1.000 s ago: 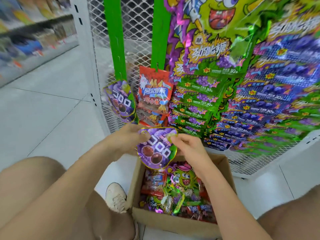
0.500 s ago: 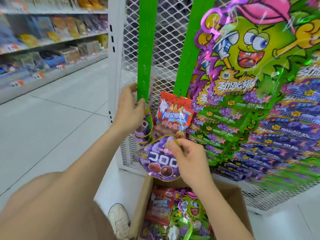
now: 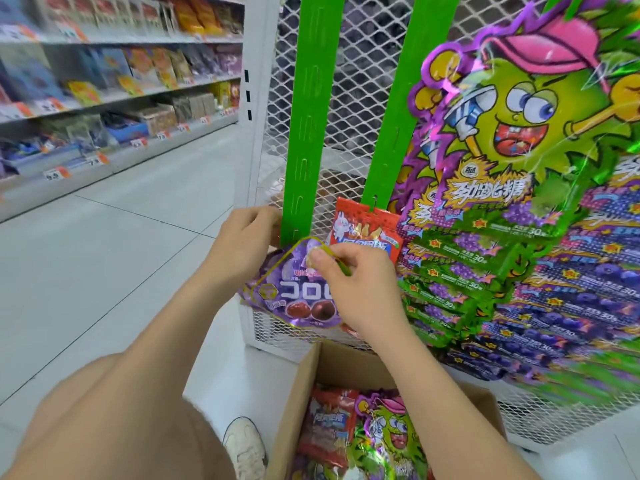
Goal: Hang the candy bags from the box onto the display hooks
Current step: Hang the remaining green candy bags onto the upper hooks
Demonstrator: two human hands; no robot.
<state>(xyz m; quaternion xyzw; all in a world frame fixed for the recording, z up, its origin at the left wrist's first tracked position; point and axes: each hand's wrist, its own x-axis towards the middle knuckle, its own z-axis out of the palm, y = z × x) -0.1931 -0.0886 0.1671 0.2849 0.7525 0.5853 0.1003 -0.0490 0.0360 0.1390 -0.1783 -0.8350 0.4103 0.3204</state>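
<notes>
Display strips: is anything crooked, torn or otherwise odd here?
Nothing torn or spilled. The purple bag tilts, but the right hand is pinching its top. The right strip leans more than the left strip.

Left hand [image 3: 246, 244]: raised, back toward the camera, fingers curled round the left edge of the green strip [image 3: 296, 202] near its lower end; thumb hidden.
Left forearm [image 3: 156, 327]: bare, reaching up from the lower left.
Right hand [image 3: 360, 289]: just beside the left hand, not touching it; thumb and forefinger pinch the top of the purple candy bag [image 3: 298, 296], other fingers curled.
Right forearm [image 3: 450, 393]: bare, rising from the lower right.
</notes>
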